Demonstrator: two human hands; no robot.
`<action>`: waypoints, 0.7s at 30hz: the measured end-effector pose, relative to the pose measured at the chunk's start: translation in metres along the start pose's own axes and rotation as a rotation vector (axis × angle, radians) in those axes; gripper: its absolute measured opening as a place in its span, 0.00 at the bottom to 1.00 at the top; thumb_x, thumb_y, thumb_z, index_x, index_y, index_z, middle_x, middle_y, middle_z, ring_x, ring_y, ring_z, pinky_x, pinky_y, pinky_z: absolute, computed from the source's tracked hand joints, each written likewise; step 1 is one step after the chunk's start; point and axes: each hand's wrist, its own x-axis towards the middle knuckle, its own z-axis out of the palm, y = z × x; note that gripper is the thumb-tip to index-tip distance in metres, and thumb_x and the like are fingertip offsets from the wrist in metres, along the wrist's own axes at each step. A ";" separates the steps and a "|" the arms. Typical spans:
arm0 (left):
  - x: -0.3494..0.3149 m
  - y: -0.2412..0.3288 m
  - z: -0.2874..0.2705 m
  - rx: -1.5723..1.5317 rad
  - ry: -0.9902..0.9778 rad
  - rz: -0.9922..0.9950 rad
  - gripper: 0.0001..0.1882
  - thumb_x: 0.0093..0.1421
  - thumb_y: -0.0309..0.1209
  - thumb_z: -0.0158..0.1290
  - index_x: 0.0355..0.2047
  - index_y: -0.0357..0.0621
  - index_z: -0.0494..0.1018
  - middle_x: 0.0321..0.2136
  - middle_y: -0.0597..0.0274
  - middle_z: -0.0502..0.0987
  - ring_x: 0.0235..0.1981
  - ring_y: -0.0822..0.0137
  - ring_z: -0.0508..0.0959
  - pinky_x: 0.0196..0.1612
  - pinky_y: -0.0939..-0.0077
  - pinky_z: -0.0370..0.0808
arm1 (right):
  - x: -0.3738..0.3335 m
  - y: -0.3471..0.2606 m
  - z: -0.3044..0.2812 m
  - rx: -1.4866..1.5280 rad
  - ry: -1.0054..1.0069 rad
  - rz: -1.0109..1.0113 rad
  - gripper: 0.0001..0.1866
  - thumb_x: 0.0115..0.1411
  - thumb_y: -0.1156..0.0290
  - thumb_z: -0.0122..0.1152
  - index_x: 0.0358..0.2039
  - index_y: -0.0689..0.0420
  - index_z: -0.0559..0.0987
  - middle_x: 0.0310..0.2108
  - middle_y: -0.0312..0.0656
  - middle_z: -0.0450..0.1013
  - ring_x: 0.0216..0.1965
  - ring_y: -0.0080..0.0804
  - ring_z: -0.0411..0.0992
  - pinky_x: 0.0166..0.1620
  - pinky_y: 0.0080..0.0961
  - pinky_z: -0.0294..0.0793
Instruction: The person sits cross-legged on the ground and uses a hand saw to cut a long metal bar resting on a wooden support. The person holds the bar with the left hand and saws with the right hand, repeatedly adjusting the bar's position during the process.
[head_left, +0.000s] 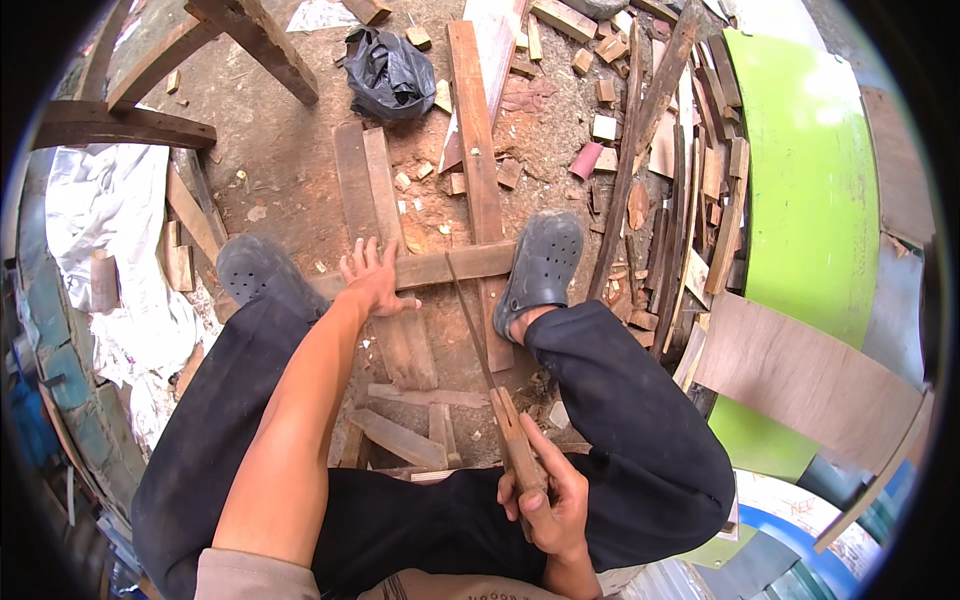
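A wooden crosspiece [455,265] lies crosswise over several boards on the ground, between my two grey clogs. My left hand [372,280] rests on its left part with the fingers spread, pressing down from above. In my right hand [556,500] is the wooden handle [516,440] of a handsaw, the fingers wrapped round it. The thin saw blade [470,320] runs forward from the handle, and its far end meets the crosspiece to the right of my left hand. Under the crosspiece lie a long plank [474,130] and a pair of shorter boards [408,350].
Several offcuts and strips [690,200] are heaped at the right, beside a bright green panel [810,190] and a plywood sheet [805,370]. A black plastic bag [390,75] sits ahead. At the left are a wooden frame [150,125] and a white cloth [105,220].
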 end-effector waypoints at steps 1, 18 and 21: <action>-0.001 -0.001 -0.001 -0.004 0.000 0.003 0.74 0.44 0.69 0.67 0.77 0.50 0.34 0.76 0.36 0.34 0.77 0.37 0.29 0.71 0.29 0.34 | 0.000 -0.003 0.001 0.001 0.002 0.006 0.47 0.64 0.49 0.68 0.71 0.68 0.60 0.24 0.39 0.77 0.21 0.16 0.69 0.26 0.13 0.66; -0.005 0.003 -0.015 -0.038 -0.108 -0.008 0.74 0.45 0.69 0.66 0.77 0.50 0.33 0.77 0.39 0.30 0.76 0.40 0.25 0.72 0.32 0.30 | 0.016 -0.009 0.002 0.058 0.085 0.053 0.55 0.61 0.39 0.67 0.69 0.75 0.59 0.23 0.43 0.76 0.21 0.20 0.71 0.25 0.17 0.69; -0.003 0.001 -0.012 -0.049 -0.105 0.002 0.74 0.45 0.69 0.66 0.77 0.50 0.33 0.76 0.39 0.30 0.76 0.39 0.24 0.72 0.32 0.29 | 0.019 -0.017 0.002 0.043 0.088 0.071 0.57 0.60 0.37 0.66 0.69 0.75 0.58 0.23 0.44 0.76 0.20 0.21 0.71 0.24 0.17 0.69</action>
